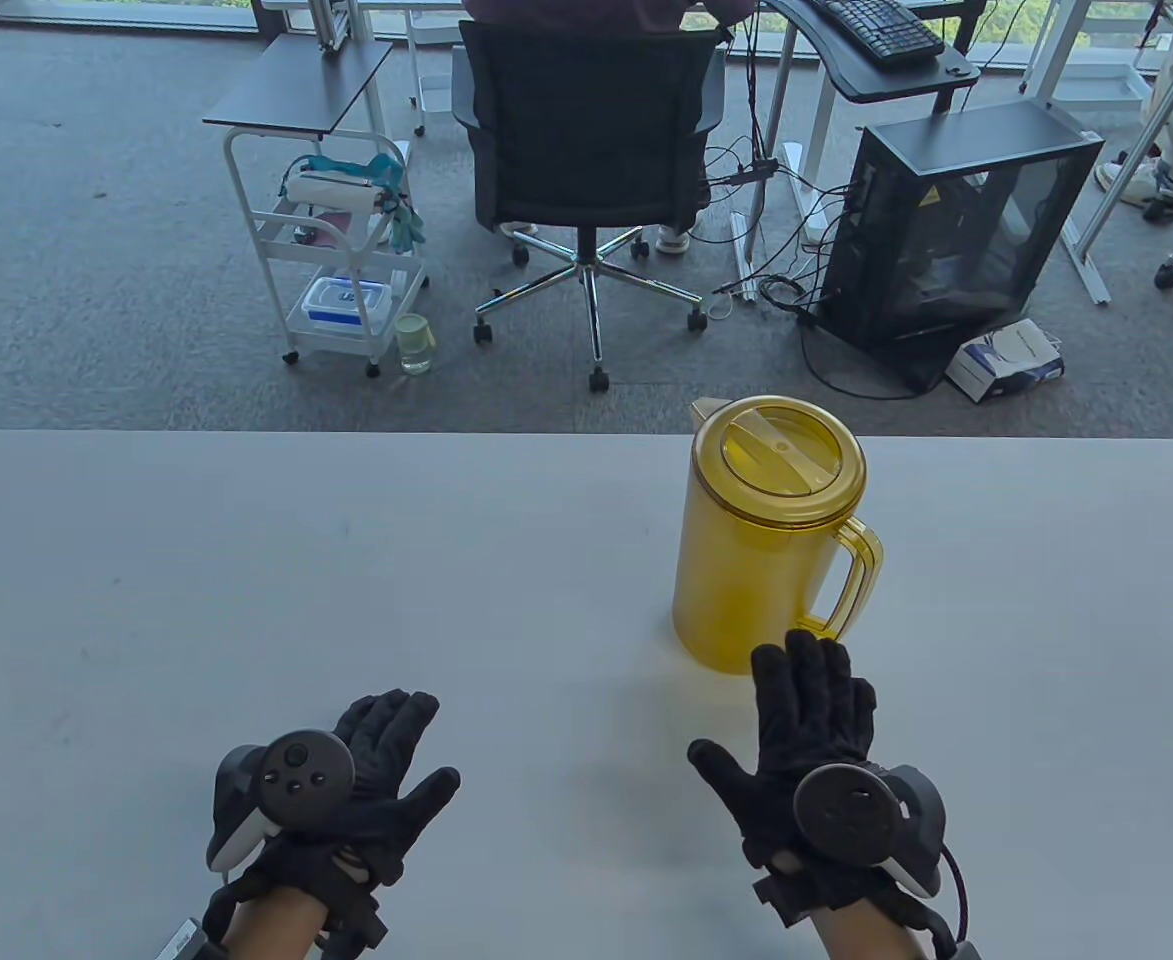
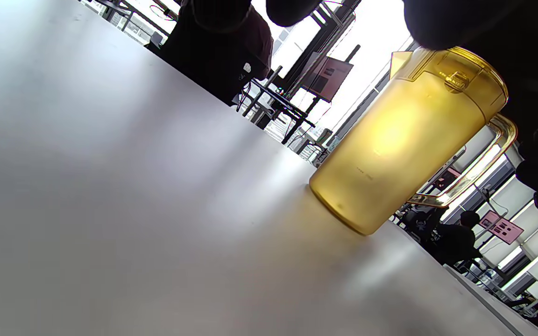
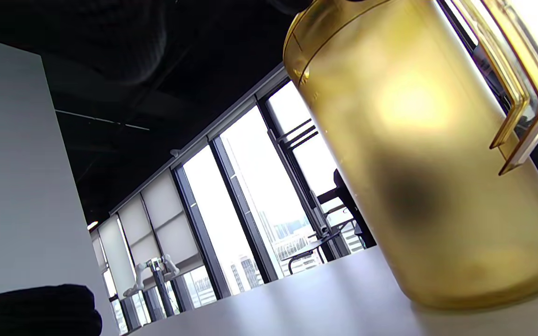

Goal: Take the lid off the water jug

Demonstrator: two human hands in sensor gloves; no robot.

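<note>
A translucent yellow water jug (image 1: pixel 746 560) stands upright on the white table (image 1: pixel 246 600), right of centre near the far edge. Its yellow lid (image 1: pixel 779 458) sits on top, and the handle (image 1: pixel 856 580) points to the right. My right hand (image 1: pixel 811 720) lies just in front of the jug's base with straight fingers, its fingertips close to the jug, holding nothing. My left hand (image 1: pixel 376 760) rests near the front edge, fingers relaxed and empty. The jug (image 2: pixel 404 140) shows in the left wrist view, and the jug (image 3: pixel 428 154) fills the right wrist view close up.
Beyond the table's far edge stand a black office chair (image 1: pixel 586 150), a white trolley (image 1: pixel 336 260) and a black computer case (image 1: pixel 946 230) on grey carpet. The table holds nothing else besides the jug and my hands.
</note>
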